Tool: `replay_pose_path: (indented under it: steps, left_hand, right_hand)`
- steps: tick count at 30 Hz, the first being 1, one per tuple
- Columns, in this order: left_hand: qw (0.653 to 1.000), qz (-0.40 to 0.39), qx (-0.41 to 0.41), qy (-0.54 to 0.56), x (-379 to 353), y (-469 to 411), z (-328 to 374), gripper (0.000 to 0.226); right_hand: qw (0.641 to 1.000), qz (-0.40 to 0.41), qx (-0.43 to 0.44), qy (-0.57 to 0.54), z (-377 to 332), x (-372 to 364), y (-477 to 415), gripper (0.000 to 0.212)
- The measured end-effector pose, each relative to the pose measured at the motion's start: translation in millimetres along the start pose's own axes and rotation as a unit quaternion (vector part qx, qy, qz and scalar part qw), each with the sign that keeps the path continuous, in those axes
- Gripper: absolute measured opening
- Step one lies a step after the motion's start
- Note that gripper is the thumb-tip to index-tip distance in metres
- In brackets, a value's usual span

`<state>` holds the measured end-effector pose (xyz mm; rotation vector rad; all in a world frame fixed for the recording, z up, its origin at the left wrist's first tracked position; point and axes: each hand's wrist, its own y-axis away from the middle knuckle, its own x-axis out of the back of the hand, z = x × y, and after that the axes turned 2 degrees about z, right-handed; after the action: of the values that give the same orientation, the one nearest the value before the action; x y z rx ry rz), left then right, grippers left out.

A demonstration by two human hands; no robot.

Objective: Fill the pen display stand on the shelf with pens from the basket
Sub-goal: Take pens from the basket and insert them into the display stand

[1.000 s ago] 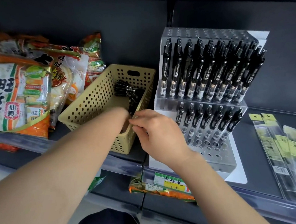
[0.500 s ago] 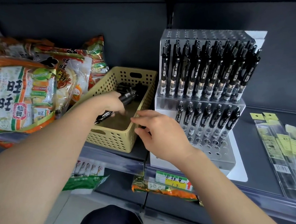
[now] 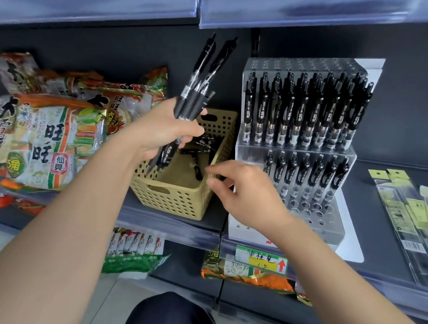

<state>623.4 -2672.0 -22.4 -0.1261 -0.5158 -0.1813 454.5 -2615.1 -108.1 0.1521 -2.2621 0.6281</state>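
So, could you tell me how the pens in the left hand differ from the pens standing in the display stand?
The held pens are a small bunch, gripped by the left hand above the basket; the stand pens are many, slotted singly into the display stand. The held pens slant loosely; the stand pens sit in even rows. Both look like the same black pens.

single head view, forward-down, close over shelf front
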Motion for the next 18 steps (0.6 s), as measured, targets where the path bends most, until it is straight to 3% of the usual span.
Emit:
replay_pose_path:
  steps: [4, 8, 11, 14, 18]
  left_hand:
    - [0.991, -0.074, -0.008, 0.109, -11, 28, 9, 0.017]
    - [0.963, -0.177, 0.004, 0.202, -35, 50, 2, 0.015]
    - [0.922, -0.249, 0.010, 0.296, -55, 59, -14, 0.029]
    - [0.890, -0.306, 0.021, 0.338, -73, 66, -28, 0.030]
    - [0.883, -0.347, 0.017, 0.316, -94, 78, -38, 0.024]
  right_hand:
    - [0.984, 0.113, -0.019, -0.139, -7, 14, 2, 0.026]
    - [0.928, 0.161, -0.043, -0.334, -23, 39, 5, 0.021]
    - [0.907, 0.145, -0.086, -0.386, -25, 56, 8, 0.021]
    - [0.902, 0.089, -0.117, -0.405, -17, 64, 10, 0.034]
    - [0.910, 0.002, -0.143, -0.390, -11, 74, 13, 0.029]
